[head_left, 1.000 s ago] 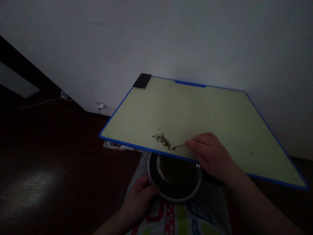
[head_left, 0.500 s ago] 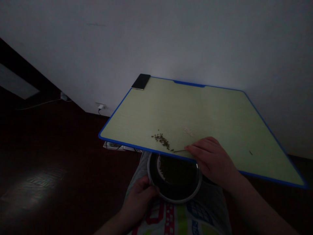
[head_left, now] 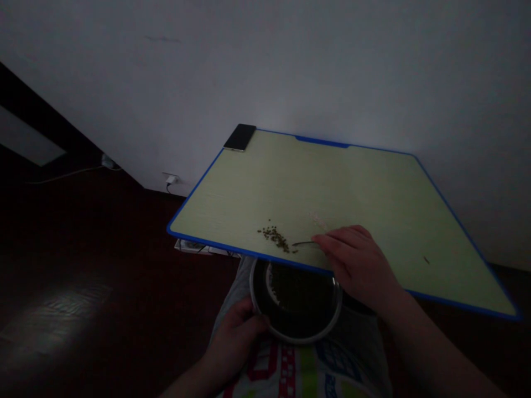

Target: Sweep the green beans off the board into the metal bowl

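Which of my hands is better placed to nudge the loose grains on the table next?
Probably your right hand: it holds the thin tool, whose tip is right by the grains. Your left hand is below the table, holding the bowl.

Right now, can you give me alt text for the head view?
Right hand holds a thin tool beside small dark beans on a pale table; left hand grips a bowl under its near edge. A phone lies at the far left corner.
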The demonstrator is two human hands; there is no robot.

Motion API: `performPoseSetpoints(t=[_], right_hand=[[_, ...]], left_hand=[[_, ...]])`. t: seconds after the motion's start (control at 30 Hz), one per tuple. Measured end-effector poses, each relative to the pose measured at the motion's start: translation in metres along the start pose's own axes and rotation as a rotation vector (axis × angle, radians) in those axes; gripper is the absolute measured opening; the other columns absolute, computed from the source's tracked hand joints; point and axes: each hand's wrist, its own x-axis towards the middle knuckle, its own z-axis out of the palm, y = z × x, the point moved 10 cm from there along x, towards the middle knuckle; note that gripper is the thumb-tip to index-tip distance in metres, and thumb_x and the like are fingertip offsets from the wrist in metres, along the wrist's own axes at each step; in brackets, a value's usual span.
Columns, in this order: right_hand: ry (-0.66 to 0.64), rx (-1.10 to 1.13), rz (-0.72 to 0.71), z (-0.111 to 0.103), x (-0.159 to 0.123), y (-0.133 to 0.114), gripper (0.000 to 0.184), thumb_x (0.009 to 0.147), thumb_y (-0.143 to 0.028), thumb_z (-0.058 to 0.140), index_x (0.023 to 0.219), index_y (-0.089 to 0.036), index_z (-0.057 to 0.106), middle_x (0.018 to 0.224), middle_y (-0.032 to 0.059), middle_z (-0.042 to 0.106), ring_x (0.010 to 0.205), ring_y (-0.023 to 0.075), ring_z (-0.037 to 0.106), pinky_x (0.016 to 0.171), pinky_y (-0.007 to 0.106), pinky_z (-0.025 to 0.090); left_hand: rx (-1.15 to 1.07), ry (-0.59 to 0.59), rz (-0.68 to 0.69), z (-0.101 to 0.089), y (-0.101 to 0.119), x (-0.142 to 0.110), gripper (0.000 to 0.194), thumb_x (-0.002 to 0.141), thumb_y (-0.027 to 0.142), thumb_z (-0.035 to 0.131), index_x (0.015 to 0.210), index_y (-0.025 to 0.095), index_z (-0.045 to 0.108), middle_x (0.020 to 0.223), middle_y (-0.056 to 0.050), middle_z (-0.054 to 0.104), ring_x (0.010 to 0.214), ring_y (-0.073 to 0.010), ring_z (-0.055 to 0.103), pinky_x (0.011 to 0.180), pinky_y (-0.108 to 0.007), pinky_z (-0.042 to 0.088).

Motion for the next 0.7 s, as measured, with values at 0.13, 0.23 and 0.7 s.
performPoseSetpoints(t=[0.13, 0.23, 0.7], right_hand=[[-0.032, 0.009, -0.026, 0.004, 0.001, -0.002, 0.032, 0.1, -0.005, 0.051, 0.116, -0.016, 0.075, 0.094, 0.0074, 0.081, 0.082, 0.0218, 0.071, 0.08, 0.039, 0.049], [-0.026, 0.022, -0.033, 0.002, 0.0, -0.003, 0.03, 0.101, -0.005, 0.051, 0.115, -0.016, 0.076, 0.094, 0.0076, 0.081, 0.082, 0.0213, 0.071, 0.081, 0.039, 0.05], [-0.01, -0.006, -0.023, 0.0, -0.005, 0.005, 0.029, 0.1, -0.005, 0.052, 0.114, -0.015, 0.075, 0.093, 0.0073, 0.081, 0.083, 0.0215, 0.073, 0.08, 0.039, 0.051]], left_hand=[[-0.029, 0.002, -0.014, 0.0, -0.002, 0.001, 0.013, 0.066, 0.025, 0.08, 0.078, 0.024, 0.085, 0.084, -0.004, 0.091, 0.087, -0.0358, 0.083, 0.095, -0.051, 0.061], [-0.04, -0.011, -0.008, 0.0, -0.002, 0.0, 0.014, 0.067, 0.025, 0.081, 0.08, 0.024, 0.086, 0.086, -0.004, 0.091, 0.09, -0.0357, 0.083, 0.097, -0.051, 0.06], [-0.038, 0.005, -0.021, -0.003, -0.005, 0.001, 0.011, 0.065, 0.025, 0.082, 0.075, 0.024, 0.085, 0.078, -0.002, 0.089, 0.079, -0.0288, 0.08, 0.083, -0.04, 0.06]])
